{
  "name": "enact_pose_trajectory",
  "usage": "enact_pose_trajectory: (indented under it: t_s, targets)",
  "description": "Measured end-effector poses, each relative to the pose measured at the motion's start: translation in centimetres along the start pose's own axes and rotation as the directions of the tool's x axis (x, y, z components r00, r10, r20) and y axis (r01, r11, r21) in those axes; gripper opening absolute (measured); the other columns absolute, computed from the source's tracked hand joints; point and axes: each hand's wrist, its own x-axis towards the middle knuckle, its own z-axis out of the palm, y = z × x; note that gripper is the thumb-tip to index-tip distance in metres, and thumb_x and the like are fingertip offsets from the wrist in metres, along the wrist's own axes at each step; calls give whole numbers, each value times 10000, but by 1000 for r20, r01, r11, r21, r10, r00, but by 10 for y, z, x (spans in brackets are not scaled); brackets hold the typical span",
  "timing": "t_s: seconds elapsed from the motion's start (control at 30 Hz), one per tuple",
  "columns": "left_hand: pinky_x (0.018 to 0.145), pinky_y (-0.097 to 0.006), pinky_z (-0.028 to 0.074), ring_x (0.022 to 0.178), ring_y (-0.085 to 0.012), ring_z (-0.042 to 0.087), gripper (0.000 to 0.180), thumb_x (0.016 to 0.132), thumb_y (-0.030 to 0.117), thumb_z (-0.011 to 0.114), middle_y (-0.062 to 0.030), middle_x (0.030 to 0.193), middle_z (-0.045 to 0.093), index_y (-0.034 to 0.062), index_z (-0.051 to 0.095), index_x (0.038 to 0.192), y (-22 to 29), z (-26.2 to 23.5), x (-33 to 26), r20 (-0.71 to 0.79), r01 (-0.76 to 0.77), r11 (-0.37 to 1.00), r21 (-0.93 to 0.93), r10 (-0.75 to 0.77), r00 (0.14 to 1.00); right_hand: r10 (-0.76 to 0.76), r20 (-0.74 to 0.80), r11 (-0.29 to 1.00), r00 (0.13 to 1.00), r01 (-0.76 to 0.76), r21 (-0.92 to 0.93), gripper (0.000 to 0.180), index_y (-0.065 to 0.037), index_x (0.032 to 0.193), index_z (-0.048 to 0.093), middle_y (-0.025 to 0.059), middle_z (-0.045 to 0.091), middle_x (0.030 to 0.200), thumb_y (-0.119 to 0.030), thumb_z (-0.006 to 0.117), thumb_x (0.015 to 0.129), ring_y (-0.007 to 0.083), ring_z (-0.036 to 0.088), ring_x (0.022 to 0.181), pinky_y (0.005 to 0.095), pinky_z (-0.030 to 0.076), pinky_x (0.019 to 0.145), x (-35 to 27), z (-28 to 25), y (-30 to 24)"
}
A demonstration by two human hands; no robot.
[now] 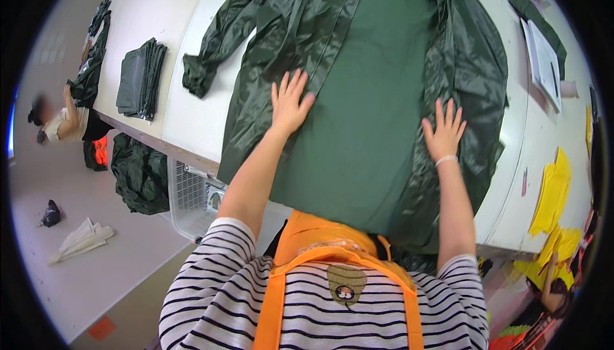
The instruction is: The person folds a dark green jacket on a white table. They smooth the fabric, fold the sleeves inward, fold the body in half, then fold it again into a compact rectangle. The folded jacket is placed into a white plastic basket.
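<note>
A dark green raincoat (371, 88) lies spread on the white table with its front panels parted, so the matte inner back shows between them. My left hand (291, 104) rests flat on the shiny left front panel, fingers spread. On the right front panel my right hand (444, 132) lies open, palm down, with a thin white band at its wrist. One sleeve (224, 30) stretches out to the far left. The coat's lower end hangs over the near table edge against my orange apron (320, 235).
Left on the table sits a stack of folded dark green garments (141, 78). White papers (543, 62) and yellow fabric (553, 190) lie at the right. A white plastic basket (185, 203) and a dark green bundle (137, 174) stand below the left edge. Co-workers are at far left and lower right.
</note>
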Motion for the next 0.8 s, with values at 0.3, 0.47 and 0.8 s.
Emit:
enact_pose_trajectory:
  t_s: [0.3,0.47,0.8]
  targets:
    - [743,-388,443,845,-284,562,240,783,176,696,-104,916,591,45,610,966,-38,-73,-120,-188,212,968,-138,-235,954,-97,233,529,968,-148,836,118,-28,819,671,147,636,785,-140,636,832,316,622,699,369,496,635,-77,-54,-251]
    - [756,-378,451,879,-294,568,202,779,174,693,-106,893,589,50,627,925,-50,-67,-151,-44,189,946,-262,-207,977,19,695,241,718,-678,694,215,24,824,657,109,667,728,-191,666,838,202,636,610,307,505,582,-93,-12,-345]
    - [440,-212,383,460,-103,529,442,952,359,509,-89,644,649,-20,672,792,-17,-74,-207,546,674,477,-563,-398,737,187,560,515,807,-566,644,244,-11,862,641,165,670,812,-226,714,774,312,644,761,387,516,719,-97,6,-359]
